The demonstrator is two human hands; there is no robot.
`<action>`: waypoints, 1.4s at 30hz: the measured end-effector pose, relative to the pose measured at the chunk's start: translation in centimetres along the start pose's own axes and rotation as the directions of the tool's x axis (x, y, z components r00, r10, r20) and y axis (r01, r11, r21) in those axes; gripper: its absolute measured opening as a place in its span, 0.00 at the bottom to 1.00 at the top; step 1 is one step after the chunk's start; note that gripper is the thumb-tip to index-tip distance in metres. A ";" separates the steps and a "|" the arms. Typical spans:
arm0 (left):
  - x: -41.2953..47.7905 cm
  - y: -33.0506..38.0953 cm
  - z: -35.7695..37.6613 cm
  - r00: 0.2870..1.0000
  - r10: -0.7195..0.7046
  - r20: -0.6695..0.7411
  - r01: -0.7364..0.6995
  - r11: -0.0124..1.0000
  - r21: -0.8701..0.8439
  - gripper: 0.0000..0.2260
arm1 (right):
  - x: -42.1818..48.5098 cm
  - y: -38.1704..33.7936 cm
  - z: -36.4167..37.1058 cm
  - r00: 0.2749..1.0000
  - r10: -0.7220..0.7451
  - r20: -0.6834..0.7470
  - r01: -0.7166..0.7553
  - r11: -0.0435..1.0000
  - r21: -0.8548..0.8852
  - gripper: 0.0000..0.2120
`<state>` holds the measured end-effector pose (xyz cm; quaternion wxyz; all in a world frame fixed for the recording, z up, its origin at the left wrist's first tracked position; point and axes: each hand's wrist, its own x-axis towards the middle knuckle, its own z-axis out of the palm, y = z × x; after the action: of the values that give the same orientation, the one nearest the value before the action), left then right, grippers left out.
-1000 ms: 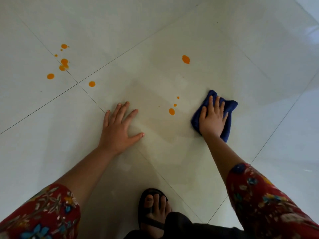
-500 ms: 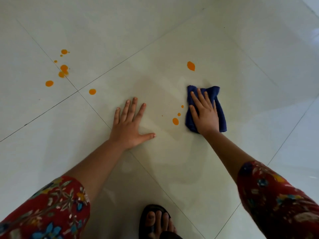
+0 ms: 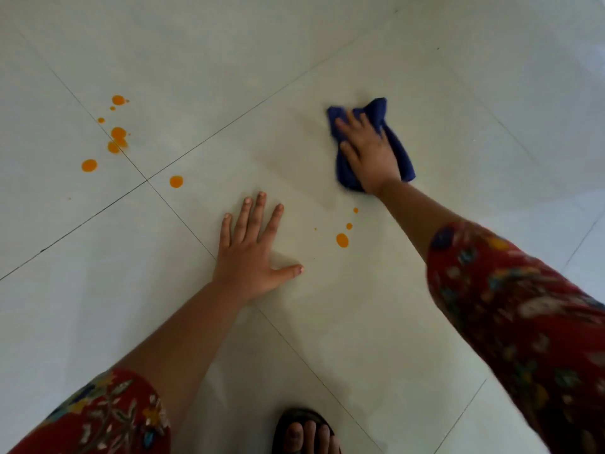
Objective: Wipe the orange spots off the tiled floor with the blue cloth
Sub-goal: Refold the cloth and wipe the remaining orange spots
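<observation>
Nearest: toes in a dark sandal (image 3: 306, 432), cut off by the bottom edge, rest of body out of frame. Both forearms come out of red floral sleeves (image 3: 98, 417), also cropped.

L hand (image 3: 248, 257) lies flat on the tiled floor (image 3: 376, 339), fingers spread wide, thumb out sideways, holding nothing. My read: it's a prop that takes body weight so the other arm can reach fwd. It sits by a grout line (image 3: 183, 221), clear of any orange.

Just beyond it, to the right: small group of orange spots (image 3: 342, 240), one big w/ smaller dots above, unwiped, between the two hands. Further left, one lone spot (image 3: 176, 181) by the grout crossing.

Further out: R hand (image 3: 368, 155) lies on top of the blue cloth (image 3: 376, 111), fingers flat and slightly apart, pressing it to the tile. No pinch AFAICT. Flat palm prob. gives more contact area for the wipe. Motion blur there, so finger detail is soft. Cloth is bunched and whatever is under it is hidden, so can't say if a spot is there.

Far left: main cluster (image 3: 118, 132) straddles a grout line, well apart from the cloth. Most of the job is left, IMO.
</observation>
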<state>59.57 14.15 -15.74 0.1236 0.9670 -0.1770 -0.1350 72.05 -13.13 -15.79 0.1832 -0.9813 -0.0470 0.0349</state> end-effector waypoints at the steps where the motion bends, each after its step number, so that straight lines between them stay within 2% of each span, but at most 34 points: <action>1: 0.0 0.0 0.0 1.000 -0.002 0.003 0.002 1.000 -0.001 0.49 | -2.0 -0.4 0.3 0.988 -0.142 0.061 0.146 0.987 -0.061 0.24; 3: -0.1 0.1 0.0 1.000 -0.004 -0.004 0.004 1.000 0.000 0.49 | -5.8 0.4 0.1 0.936 -0.299 0.185 0.326 0.935 -0.142 0.25; 4: 0.0 0.0 0.0 1.000 -0.006 -0.010 0.006 1.000 -0.002 0.49 | -6.4 1.3 -0.2 0.935 -0.291 0.202 0.328 0.927 -0.182 0.25; 5: 0.0 0.0 0.0 1.000 -0.005 -0.010 0.005 1.000 -0.005 0.49 | -6.1 2.2 -0.7 0.960 -0.216 0.180 0.253 0.942 -0.220 0.25; 7: -0.1 0.0 0.0 1.000 -0.007 -0.008 0.007 1.000 -0.011 0.49 | -4.1 3.1 -1.4 0.994 0.091 0.065 -0.070 0.958 -0.277 0.25; 9: -0.1 0.0 0.1 1.000 -0.008 -0.025 0.008 1.000 -0.004 0.49 | -1.1 2.4 -1.4 0.944 0.329 -0.016 -0.323 0.915 -0.242 0.25; 10: -0.1 0.0 0.1 0.999 -0.005 -0.032 0.005 1.000 0.001 0.49 | -0.1 1.3 -1.0 0.935 0.353 -0.021 -0.348 0.908 -0.233 0.25; 11: -0.1 0.0 0.2 0.999 -0.002 -0.033 0.002 1.000 0.003 0.49 | 0.3 0.0 -0.4 0.951 0.309 -0.016 -0.304 0.922 -0.239 0.26; 13: -0.1 0.0 0.2 1.000 -0.005 -0.031 0.004 1.000 -0.004 0.49 | -1.0 -2.7 0.9 0.997 0.057 0.042 -0.046 0.972 -0.232 0.27; 15: -0.1 0.1 0.2 0.999 -0.008 -0.034 0.008 1.000 0.002 0.49 | -4.6 -3.7 1.7 0.952 -0.248 0.178 0.283 0.935 -0.212 0.27; 16: -0.1 0.1 0.2 0.999 -0.009 -0.031 0.009 1.000 0.003 0.49 | -6.1 -3.2 1.6 0.915 -0.326 0.237 0.375 0.904 -0.205 0.26; 17: 0.0 0.0 0.2 1.000 -0.010 -0.028 0.010 1.000 -0.002 0.49 | -6.9 -2.3 1.2 0.904 -0.343 0.255 0.398 0.891 -0.216 0.25; 18: 0.0 0.1 0.2 1.000 -0.010 -0.026 0.010 1.000 -0.007 0.49 | -7.0 -1.1 0.6 0.929 -0.296 0.222 0.347 0.906 -0.244 0.25; 20: 0.0 0.0 0.1 1.000 -0.007 -0.016 0.007 1.000 -0.004 0.49 | -5.6 0.5 -0.2 0.996 -0.035 0.085 0.059 0.954 -0.294 0.25; 22: 0.0 0.0 0.2 1.000 -0.013 -0.012 0.013 1.000 0.005 0.49 | -3.1 0.3 -0.7 0.978 0.210 0.006 -0.202 0.948 -0.247 0.24; 23: -0.1 0.0 0.2 1.000 -0.015 -0.023 0.015 1.000 0.008 0.49 | -1.8 -0.5 -0.7 0.965 0.263 -0.009 -0.259 0.942 -0.214 0.24; 25: -0.1 0.0 0.3 0.999 -0.009 -0.036 0.009 1.000 0.006 0.49 | 0.3 -2.5 -0.1 0.967 0.253 0.005 -0.247 0.948 -0.199 0.24; 26: -0.1 0.0 0.3 1.000 -0.004 -0.026 0.005 1.000 0.005 0.49 | 0.7 -3.7 0.5 0.981 0.189 0.030 -0.179 0.962 -0.206 0.25; 28: 0.0 -0.1 0.3 1.000 -0.005 -0.016 0.005 1.000 -0.001 0.49 | -0.5 -5.8 2.0 0.993 -0.057 0.099 0.079 0.969 -0.234 0.26; 30: 0.1 -0.1 0.3 1.000 -0.001 -0.022 0.000 1.000 -0.007 0.49 | -4.5 -6.5 3.0 0.925 -0.308 0.223 0.356 0.906 -0.228 0.26; 32: 0.1 -0.2 0.3 1.000 -0.001 -0.009 0.001 1.000 -0.006 0.49 | -8.3 -4.2 2.5 0.872 -0.398 0.284 0.460 0.865 -0.200 0.25; 34: 0.1 -0.3 0.3 1.000 0.000 -0.001 0.000 1.000 -0.008 0.49 | -9.2 -0.7 0.9 0.918 -0.324 0.228 0.372 0.902 -0.218 0.25; 36: 0.2 -0.3 0.3 1.000 0.003 -0.007 -0.003 1.000 -0.007 0.49 | -7.8 1.9 -0.3 0.988 -0.096 0.118 0.123 0.959 -0.254 0.25; 38: 0.1 -0.3 0.4 1.000 -0.004 -0.010 0.004 1.000 -0.009 0.49 | -5.8 1.8 -0.6 0.991 0.125 0.045 -0.111 0.965 -0.237 0.25; 39: 0.1 -0.2 0.4 1.000 -0.002 -0.014 0.002 1.000 -0.013 0.49 | -5.3 0.8 -0.4 0.985 0.168 0.027 -0.159 0.963 -0.218 0.26; 40: 0.1 -0.3 0.5 1.000 -0.002 -0.017 0.002 1.000 -0.014 0.49 | -5.4 -0.5 0.2 0.987 0.155 0.032 -0.145 0.969 -0.202 0.27; 42: 0.1 -0.3 0.5 1.000 0.001 -0.014 -0.001 1.000 -0.015 0.49 | -8.3 -3.3 1.6 0.996 -0.011 0.090 0.027 0.984 -0.177 0.27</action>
<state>59.63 14.28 -16.34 0.1321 0.9669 -0.1756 -0.1294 63.44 -10.37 -15.68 0.0927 -0.9908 -0.0673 0.0723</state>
